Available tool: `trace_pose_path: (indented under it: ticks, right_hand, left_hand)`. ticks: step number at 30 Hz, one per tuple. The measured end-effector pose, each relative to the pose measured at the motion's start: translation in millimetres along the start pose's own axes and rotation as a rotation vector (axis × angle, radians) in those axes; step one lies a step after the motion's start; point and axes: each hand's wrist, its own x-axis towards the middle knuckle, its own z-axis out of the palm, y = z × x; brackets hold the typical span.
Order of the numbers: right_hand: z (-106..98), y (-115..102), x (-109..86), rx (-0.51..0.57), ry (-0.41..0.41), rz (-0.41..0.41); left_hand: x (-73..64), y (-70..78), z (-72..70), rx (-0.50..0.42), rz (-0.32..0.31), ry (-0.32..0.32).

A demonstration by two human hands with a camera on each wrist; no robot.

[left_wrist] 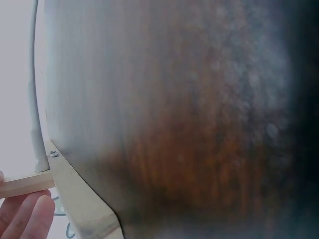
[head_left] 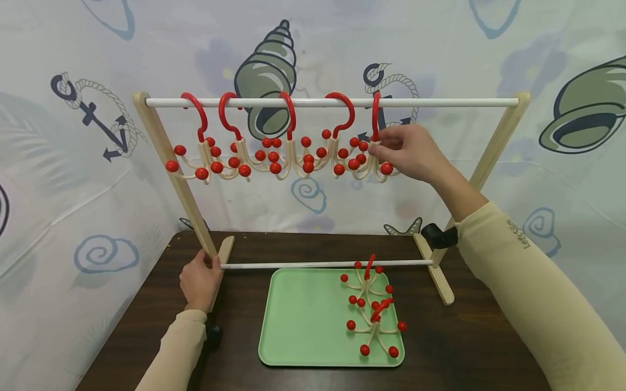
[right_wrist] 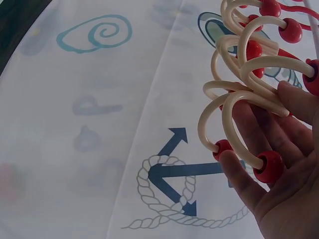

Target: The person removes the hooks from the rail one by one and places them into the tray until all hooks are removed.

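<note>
A wooden rack's white top rail carries several hangers, each with a red hook, a pale stem and curved prongs tipped with red balls. My right hand pinches the stem of the rightmost hanger, whose hook sits over the rail. In the right wrist view, fingers and thumb close round that hanger's pale prongs. Low on the left, my left hand grips the rack's left upright just above its foot. Fingertips show against that wood in the left wrist view.
A green tray lies on the dark table, with two more hangers at its right side. The white lower rail runs behind the tray. A patterned cloth hangs behind the rack.
</note>
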Motion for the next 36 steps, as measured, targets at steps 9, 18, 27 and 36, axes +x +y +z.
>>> trace_pose_path:
  ticks: [9, 18, 27, 36]
  right_hand:
    - [-6, -2, -1.5, 0.023, 0.042, -0.006]
    - [-17, -1, -7.5, 0.013, 0.060, -0.010]
    - [-29, -1, -14.3, 0.030, 0.082, -0.038]
    - [-37, -5, -19.5, 0.045, 0.051, -0.089]
  left_hand:
    - [-0.4, 0.6, -0.8, 0.001, -0.008, -0.001]
    - [-0.8, 1.6, -1.7, -0.002, -0.006, -0.006]
    - [-1.0, 3.1, -1.1, -0.003, -0.008, 0.000]
    - [-1.7, 1.6, 0.0, -0.011, -0.005, 0.006]
